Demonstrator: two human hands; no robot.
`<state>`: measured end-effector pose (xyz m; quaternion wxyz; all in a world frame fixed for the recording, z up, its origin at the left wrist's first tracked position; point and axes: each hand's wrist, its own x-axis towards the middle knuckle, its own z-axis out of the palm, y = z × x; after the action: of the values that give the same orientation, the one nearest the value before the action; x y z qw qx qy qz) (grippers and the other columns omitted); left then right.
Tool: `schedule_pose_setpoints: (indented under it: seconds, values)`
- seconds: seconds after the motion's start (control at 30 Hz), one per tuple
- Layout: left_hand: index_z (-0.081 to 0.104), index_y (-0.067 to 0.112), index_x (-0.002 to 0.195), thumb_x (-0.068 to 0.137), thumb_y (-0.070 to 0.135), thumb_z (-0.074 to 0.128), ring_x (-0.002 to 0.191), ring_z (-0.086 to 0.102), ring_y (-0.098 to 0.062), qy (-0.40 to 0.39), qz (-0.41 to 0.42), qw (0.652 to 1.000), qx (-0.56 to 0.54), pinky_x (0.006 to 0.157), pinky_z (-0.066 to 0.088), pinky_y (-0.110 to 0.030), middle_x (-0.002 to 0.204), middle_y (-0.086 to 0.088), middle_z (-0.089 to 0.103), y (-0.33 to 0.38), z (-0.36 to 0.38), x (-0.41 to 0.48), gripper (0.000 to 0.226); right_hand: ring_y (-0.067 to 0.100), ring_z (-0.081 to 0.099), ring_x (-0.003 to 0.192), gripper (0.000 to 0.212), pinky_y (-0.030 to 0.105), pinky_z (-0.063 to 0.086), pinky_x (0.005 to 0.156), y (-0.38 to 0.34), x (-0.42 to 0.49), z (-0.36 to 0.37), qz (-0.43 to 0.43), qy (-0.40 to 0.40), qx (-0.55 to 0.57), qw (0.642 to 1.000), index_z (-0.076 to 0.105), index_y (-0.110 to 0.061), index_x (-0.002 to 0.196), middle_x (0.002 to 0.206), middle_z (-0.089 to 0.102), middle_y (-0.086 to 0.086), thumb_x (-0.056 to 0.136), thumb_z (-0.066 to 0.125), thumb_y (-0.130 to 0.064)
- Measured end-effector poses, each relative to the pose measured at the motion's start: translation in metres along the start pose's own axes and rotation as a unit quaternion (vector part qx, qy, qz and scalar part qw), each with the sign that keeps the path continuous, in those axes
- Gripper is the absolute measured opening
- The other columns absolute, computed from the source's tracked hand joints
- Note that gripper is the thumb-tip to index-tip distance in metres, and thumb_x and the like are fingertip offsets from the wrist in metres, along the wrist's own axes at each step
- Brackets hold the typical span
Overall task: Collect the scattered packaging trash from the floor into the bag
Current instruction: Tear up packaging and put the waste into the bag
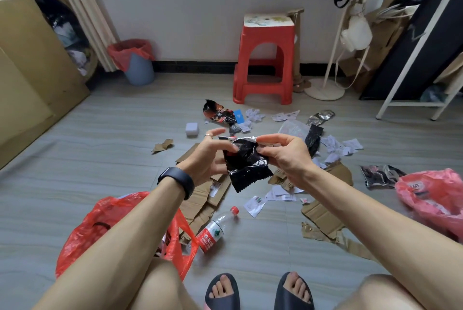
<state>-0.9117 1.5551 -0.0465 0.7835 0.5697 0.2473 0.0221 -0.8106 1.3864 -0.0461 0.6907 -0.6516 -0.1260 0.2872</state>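
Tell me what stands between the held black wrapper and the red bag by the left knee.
Only the person's own left forearm, which crosses over the bag in this view. The wrapper is held up by the left hand and right hand.

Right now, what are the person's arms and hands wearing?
Left hand: a black wristband at the wrist and a thin silver ring on one finger. Right hand: nothing worn. No sleeves in view, no gloves.
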Motion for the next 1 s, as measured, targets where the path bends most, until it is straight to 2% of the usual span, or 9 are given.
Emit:
schedule_pose_setpoints:
  seconds: [0.07, 0.13, 0.2, 0.4, 0.5, 0.6, 0.8, 0.93, 1.0]
  values:
    - [0.046, 0.022, 0.138, 0.077, 0.028, 0.075, 0.094, 0.07, -0.037, -0.039, -0.043, 0.998, -0.012, 0.071, 0.06, -0.044, 0.129, -0.015, 0.058, 0.001, -0.004, -0.003, 0.067, 0.02, 0.073, 0.083, 0.034, 0.026, 0.06, 0.069, -0.002, 0.0, 0.003, -0.042, 0.017, -0.011, 0.999, 0.069, -0.009, 0.106, 0.094, 0.075, 0.013, 0.079, 0.073, 0.011]
    - [0.057, 0.02, 0.131, 0.089, 0.053, 0.062, 0.097, 0.071, -0.031, -0.08, -0.083, 0.993, 0.009, 0.074, 0.061, -0.04, 0.125, -0.015, 0.066, -0.001, -0.003, -0.006, 0.054, 0.018, 0.074, 0.083, 0.04, 0.023, 0.058, 0.067, -0.002, 0.001, 0.004, -0.066, 0.012, -0.028, 0.997, 0.067, -0.014, 0.111, 0.092, 0.075, 0.01, 0.08, 0.073, 0.011]
    - [0.064, 0.021, 0.124, 0.089, 0.065, 0.054, 0.095, 0.071, -0.024, -0.065, -0.097, 0.993, -0.003, 0.073, 0.06, -0.035, 0.117, -0.01, 0.07, -0.003, -0.004, -0.004, 0.057, 0.02, 0.074, 0.088, 0.029, 0.024, 0.059, 0.074, 0.0, 0.002, 0.007, -0.082, -0.015, -0.074, 0.994, 0.073, -0.012, 0.104, 0.093, 0.076, 0.009, 0.082, 0.074, 0.007]
    - [0.069, 0.01, 0.092, 0.092, 0.012, 0.062, 0.063, 0.07, -0.015, 0.013, -0.09, 0.995, -0.031, 0.052, 0.057, -0.024, 0.087, -0.007, 0.07, 0.002, -0.005, -0.005, 0.007, 0.003, 0.071, 0.085, 0.018, 0.019, 0.056, 0.085, 0.011, 0.006, 0.015, -0.205, 0.004, -0.284, 0.937, 0.08, -0.02, 0.08, 0.087, 0.076, -0.007, 0.075, 0.08, -0.003]
    - [0.066, 0.007, 0.102, 0.086, -0.005, 0.063, 0.076, 0.071, -0.021, 0.027, -0.059, 0.997, -0.052, 0.066, 0.06, -0.027, 0.098, -0.013, 0.072, 0.004, -0.01, -0.001, 0.02, 0.004, 0.07, 0.083, 0.021, 0.014, 0.056, 0.081, 0.011, 0.005, 0.02, -0.284, -0.005, -0.337, 0.898, 0.081, -0.015, 0.079, 0.089, 0.075, -0.005, 0.073, 0.076, 0.005]
    - [0.063, 0.009, 0.108, 0.083, -0.014, 0.062, 0.081, 0.07, -0.023, 0.068, -0.031, 0.997, -0.025, 0.07, 0.06, -0.03, 0.1, -0.015, 0.069, 0.005, -0.021, -0.001, 0.034, 0.003, 0.067, 0.09, 0.023, 0.013, 0.053, 0.086, 0.013, 0.005, 0.027, -0.267, -0.035, -0.363, 0.892, 0.081, -0.017, 0.084, 0.096, 0.072, -0.008, 0.077, 0.074, 0.003]
    - [0.069, 0.02, 0.09, 0.078, -0.01, 0.072, 0.089, 0.066, -0.022, 0.196, 0.076, 0.964, 0.16, 0.078, 0.058, -0.034, 0.093, -0.005, 0.07, -0.007, -0.084, 0.001, 0.034, 0.009, 0.061, 0.104, 0.034, 0.02, 0.049, 0.093, 0.025, 0.01, 0.055, -0.157, -0.17, -0.491, 0.84, 0.072, -0.024, 0.116, 0.129, 0.06, -0.004, 0.082, 0.072, -0.024]
    - [0.072, 0.031, 0.087, 0.074, 0.01, 0.082, 0.082, 0.07, -0.01, 0.309, 0.117, 0.913, 0.24, 0.077, 0.058, -0.025, 0.085, 0.01, 0.074, -0.036, -0.15, -0.023, 0.027, 0.017, 0.057, 0.117, 0.046, 0.03, 0.047, 0.101, 0.044, 0.021, 0.08, -0.117, -0.208, -0.558, 0.795, 0.061, -0.023, 0.13, 0.135, 0.058, 0.002, 0.087, 0.067, -0.035]
    - [0.072, 0.04, 0.091, 0.071, 0.01, 0.08, 0.083, 0.072, -0.006, 0.356, 0.107, 0.89, 0.262, 0.078, 0.06, -0.031, 0.085, 0.013, 0.075, -0.051, -0.184, -0.041, 0.037, 0.018, 0.057, 0.117, 0.047, 0.03, 0.046, 0.101, 0.061, 0.028, 0.102, -0.115, -0.223, -0.57, 0.782, 0.06, -0.021, 0.131, 0.133, 0.06, 0.003, 0.087, 0.064, -0.036]
